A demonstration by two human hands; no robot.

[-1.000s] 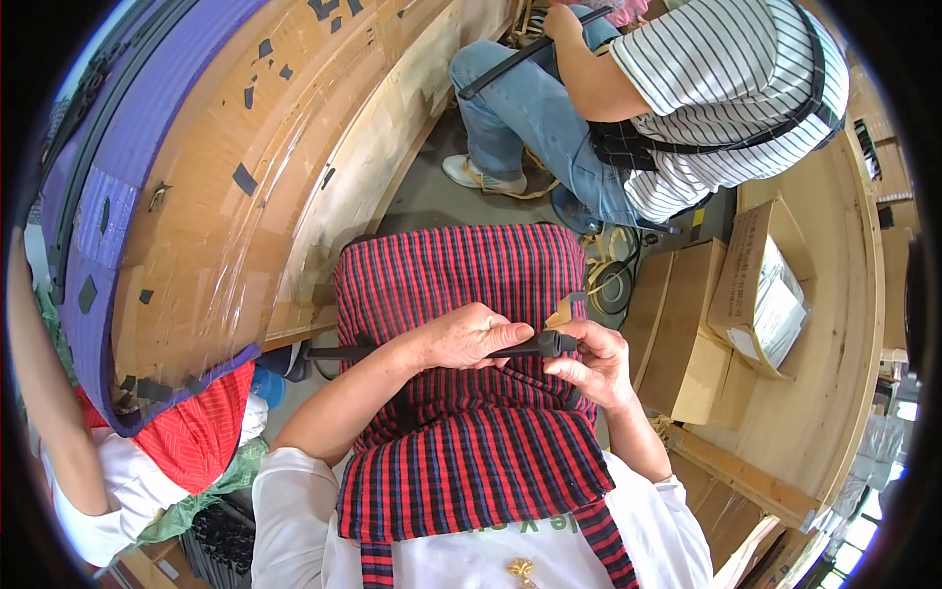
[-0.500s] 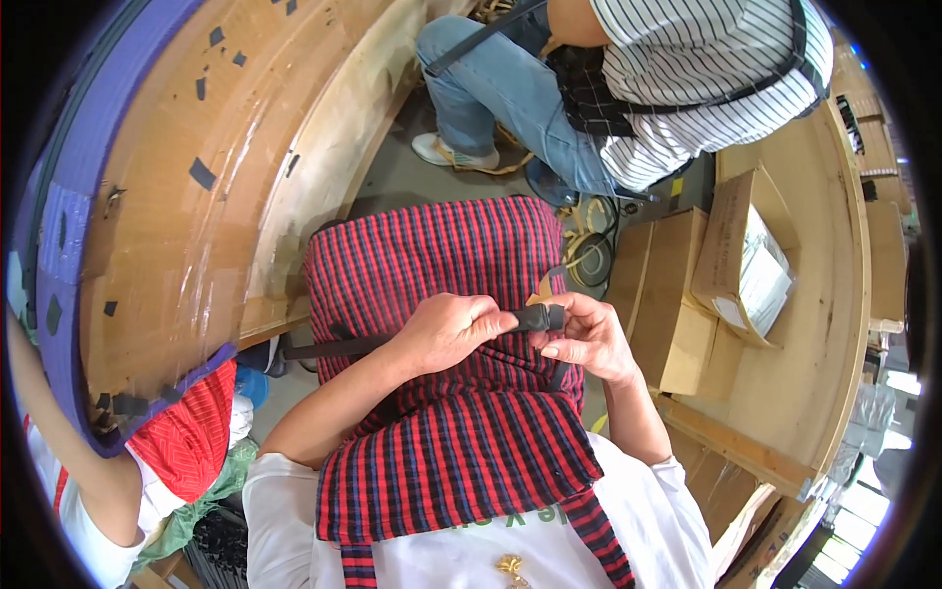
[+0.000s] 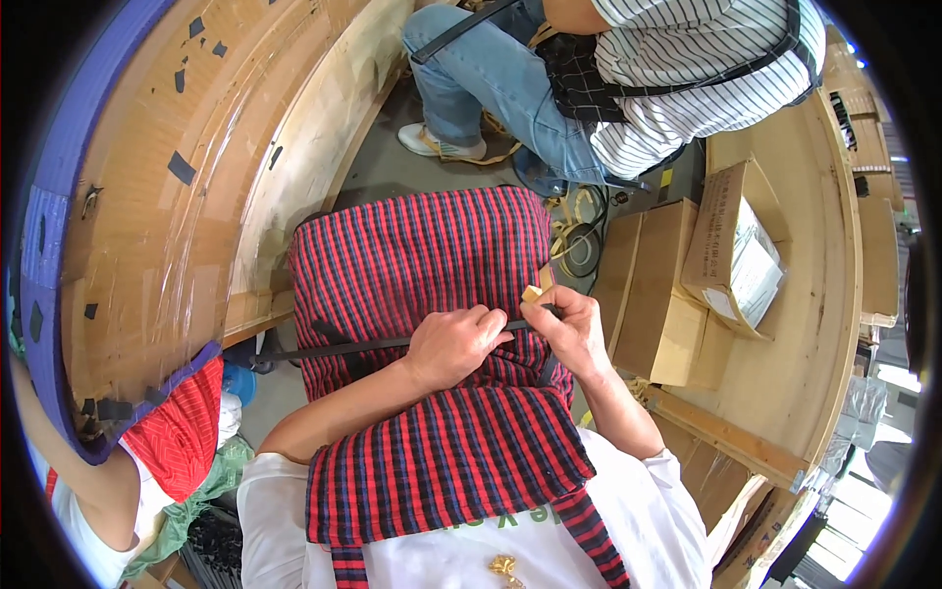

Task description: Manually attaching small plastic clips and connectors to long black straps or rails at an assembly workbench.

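Across my lap, a long narrow black strap (image 3: 343, 348) runs from the left to my hands. My left hand (image 3: 454, 346) is closed round it, knuckles up. Just to the right, my right hand (image 3: 571, 332) pinches a short yellowish strip (image 3: 532, 294) at the strap's end, thumb and fingers together. The strap's tip is mostly hidden behind those fingers. Beneath both hands lies red, black and blue striped cloth (image 3: 422, 245), covering my lap, with a matching apron bib (image 3: 446, 456) nearer my chest.
A curved wooden panel with a purple edge (image 3: 44, 231) rises at the left. Open cardboard boxes (image 3: 721, 231) stand inside a curved wooden piece (image 3: 834, 294) on the right. Ahead sits a person in a striped shirt (image 3: 697, 88); another in red (image 3: 182, 417) is at lower left. Rolled strips (image 3: 586, 245) lie on the floor.
My right fingers have closed into a pinch on the yellowish strip, and the black end they held is now mostly covered. My left hand has turned more knuckles-up. The view has shifted slightly.
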